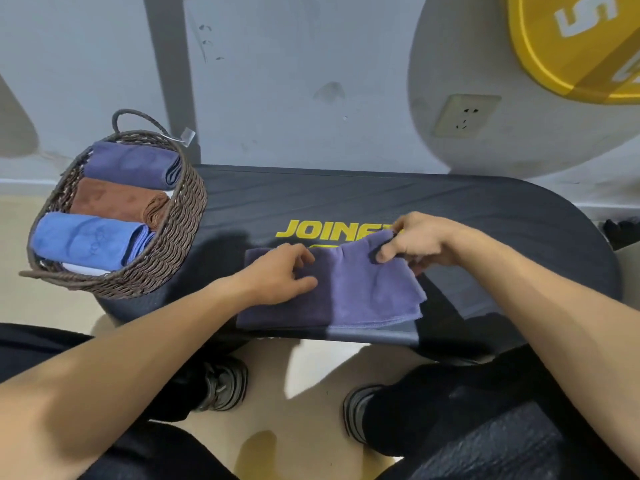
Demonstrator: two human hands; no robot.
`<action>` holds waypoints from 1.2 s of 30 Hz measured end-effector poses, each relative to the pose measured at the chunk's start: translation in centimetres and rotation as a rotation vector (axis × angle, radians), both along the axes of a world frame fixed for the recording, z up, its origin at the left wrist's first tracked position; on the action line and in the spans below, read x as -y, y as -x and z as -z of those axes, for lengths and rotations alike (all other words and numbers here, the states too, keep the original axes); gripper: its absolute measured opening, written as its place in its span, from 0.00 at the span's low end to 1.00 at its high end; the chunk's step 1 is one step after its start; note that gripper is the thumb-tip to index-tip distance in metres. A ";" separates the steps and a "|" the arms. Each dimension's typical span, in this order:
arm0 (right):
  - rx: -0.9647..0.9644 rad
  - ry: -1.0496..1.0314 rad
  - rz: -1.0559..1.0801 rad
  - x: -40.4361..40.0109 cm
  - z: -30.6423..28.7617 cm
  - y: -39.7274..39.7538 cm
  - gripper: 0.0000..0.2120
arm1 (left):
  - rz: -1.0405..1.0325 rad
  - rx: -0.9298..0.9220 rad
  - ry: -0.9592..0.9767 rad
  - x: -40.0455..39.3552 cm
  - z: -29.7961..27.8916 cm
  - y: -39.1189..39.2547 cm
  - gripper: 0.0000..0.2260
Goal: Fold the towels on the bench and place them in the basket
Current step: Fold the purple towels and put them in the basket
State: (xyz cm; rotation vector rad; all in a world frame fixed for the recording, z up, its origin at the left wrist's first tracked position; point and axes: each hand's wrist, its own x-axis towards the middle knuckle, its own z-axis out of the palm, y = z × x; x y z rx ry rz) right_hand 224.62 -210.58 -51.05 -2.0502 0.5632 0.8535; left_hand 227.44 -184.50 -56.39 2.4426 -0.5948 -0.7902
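A purple towel lies partly folded on the black padded table, its yellow lettering reading "JOINF". The left hand presses it flat with relaxed fingers; the right hand pinches its far edge. Farther left, a wicker basket holds 3 rolled towels.

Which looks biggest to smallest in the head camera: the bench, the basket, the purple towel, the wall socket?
1. bench
2. basket
3. purple towel, close in apparent size to the basket, so that order is unsure
4. wall socket, farther from the camera, so it may look smaller than it is
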 end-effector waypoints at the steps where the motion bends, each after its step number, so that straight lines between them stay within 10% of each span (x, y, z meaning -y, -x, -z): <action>1: -0.004 -0.085 0.026 -1.1 -0.8 -0.2 0.07 | -0.111 -0.132 0.121 0.1 -0.8 -0.1 0.15; 5: 0.052 -0.386 0.178 -6.9 -2.0 -0.7 0.08 | -0.451 -0.819 0.543 -0.6 -3.2 -0.5 0.19; 8: 0.028 -0.600 0.271 -10.9 -1.8 -0.8 0.13 | -0.426 -1.004 0.720 -2.2 -3.2 -0.4 0.20; 11: 0.051 -0.541 0.295 -12.8 -0.4 -1.3 0.11 | -0.615 -0.765 0.643 -3.4 -1.3 -0.4 0.20; 15: 0.210 0.196 0.009 -11.6 2.5 -1.0 0.04 | -0.607 -0.167 0.103 -6.1 1.1 -0.7 0.15; 18: 0.087 0.333 -0.016 -11.0 3.8 0.5 0.29 | -0.458 0.037 -0.196 -6.8 1.3 -0.5 0.26; 27: 0.042 0.101 0.252 -12.7 4.8 0.8 0.11 | -0.528 0.128 -0.063 -6.2 1.8 -0.7 0.14; 31: 0.037 0.125 0.326 -11.4 4.5 0.5 0.06 | -0.712 -0.156 0.198 -6.0 1.8 -1.0 0.13; 36: 0.114 0.085 0.374 -11.8 4.0 -0.1 0.07 | -0.524 0.321 0.097 -6.2 2.7 0.1 0.13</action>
